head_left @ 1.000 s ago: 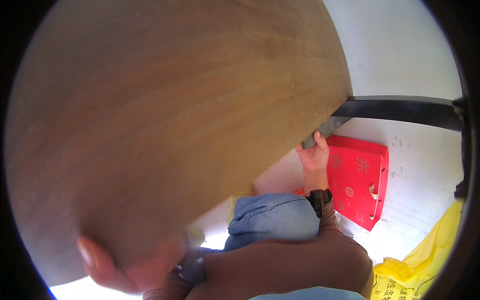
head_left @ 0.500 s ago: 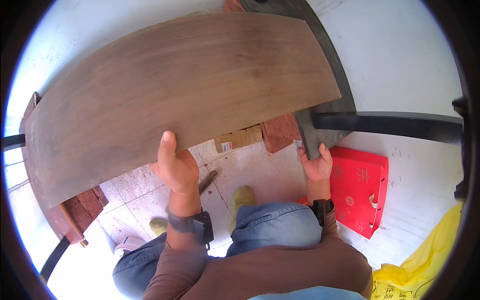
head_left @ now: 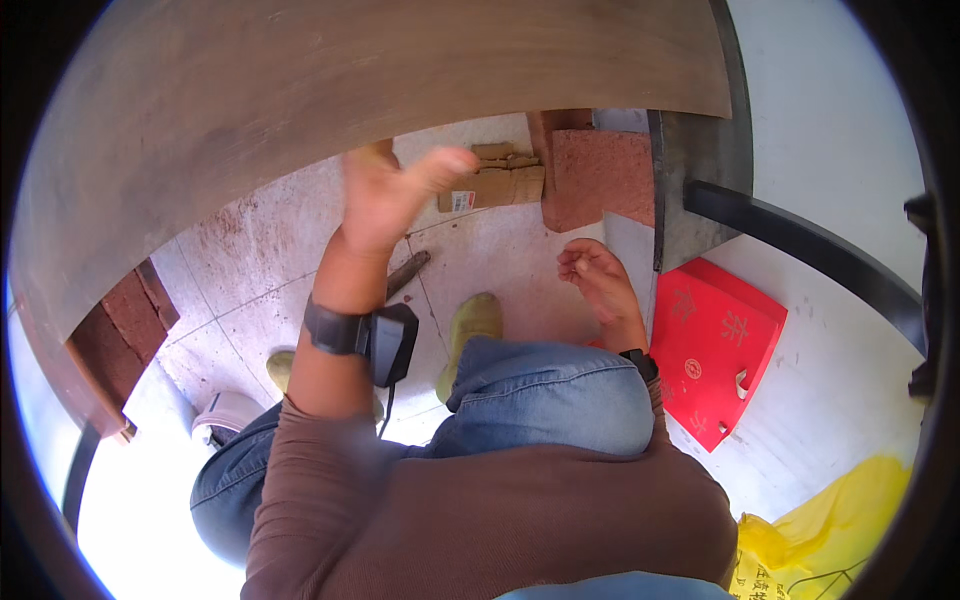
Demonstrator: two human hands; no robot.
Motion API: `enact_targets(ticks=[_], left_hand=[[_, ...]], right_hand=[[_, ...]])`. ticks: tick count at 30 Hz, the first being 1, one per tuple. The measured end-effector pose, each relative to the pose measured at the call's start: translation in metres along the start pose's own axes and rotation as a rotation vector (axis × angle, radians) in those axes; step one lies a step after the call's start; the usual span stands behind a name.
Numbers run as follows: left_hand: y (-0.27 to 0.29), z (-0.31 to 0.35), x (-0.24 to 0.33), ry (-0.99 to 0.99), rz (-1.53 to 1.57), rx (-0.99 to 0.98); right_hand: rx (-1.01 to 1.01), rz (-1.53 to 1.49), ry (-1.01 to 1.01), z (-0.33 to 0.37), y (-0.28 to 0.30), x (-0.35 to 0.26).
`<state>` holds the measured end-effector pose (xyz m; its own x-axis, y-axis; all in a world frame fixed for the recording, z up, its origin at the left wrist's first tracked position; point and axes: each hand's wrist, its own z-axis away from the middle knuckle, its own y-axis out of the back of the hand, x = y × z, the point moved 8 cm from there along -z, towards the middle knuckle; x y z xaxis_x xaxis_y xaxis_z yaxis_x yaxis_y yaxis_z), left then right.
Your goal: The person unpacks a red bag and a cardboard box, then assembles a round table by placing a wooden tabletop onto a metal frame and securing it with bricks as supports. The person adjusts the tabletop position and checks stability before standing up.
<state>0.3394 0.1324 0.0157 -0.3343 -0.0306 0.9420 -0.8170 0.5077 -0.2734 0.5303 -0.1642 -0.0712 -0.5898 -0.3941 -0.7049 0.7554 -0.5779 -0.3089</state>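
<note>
A broad brown wooden board spans the upper part of the view. My left hand is at its near edge, thumb stretched out to the right and slightly blurred; the other fingertips are partly hidden at the edge. On the right, my right hand hangs above the floor with loosely bent fingers and nothing visible in it. It is apart from the dark grey slab, which lies under the board's right end.
Red-brown bricks stand beneath the board's right side, and more bricks at left. Flattened cardboard lies on the tiled floor. A red paper bag leans by the white wall; yellow plastic is at lower right.
My right hand has let go of the grey slab and moved left. The left hand has shifted up, its thumb off the board. The board and slab appear higher as the view tilts down.
</note>
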Motion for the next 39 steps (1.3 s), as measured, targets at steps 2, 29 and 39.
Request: enact_targets(ticks=[2,29,39], left_hand=[[-0.019,0.005,-0.034,0.052,-0.412,-0.141],[-0.012,0.035,-0.076,0.495,-0.983,-1.007],[0.133,0.037,0.104,1.054,-0.514,-0.565]], right_hand=[[-0.011,0.103,-0.085,-0.009,-0.017,-0.005],[-0.162,-0.176,0.09,-0.022,-0.126,-0.155],[-0.097,-0.747,0.144,-0.109,-0.132,-0.168]])
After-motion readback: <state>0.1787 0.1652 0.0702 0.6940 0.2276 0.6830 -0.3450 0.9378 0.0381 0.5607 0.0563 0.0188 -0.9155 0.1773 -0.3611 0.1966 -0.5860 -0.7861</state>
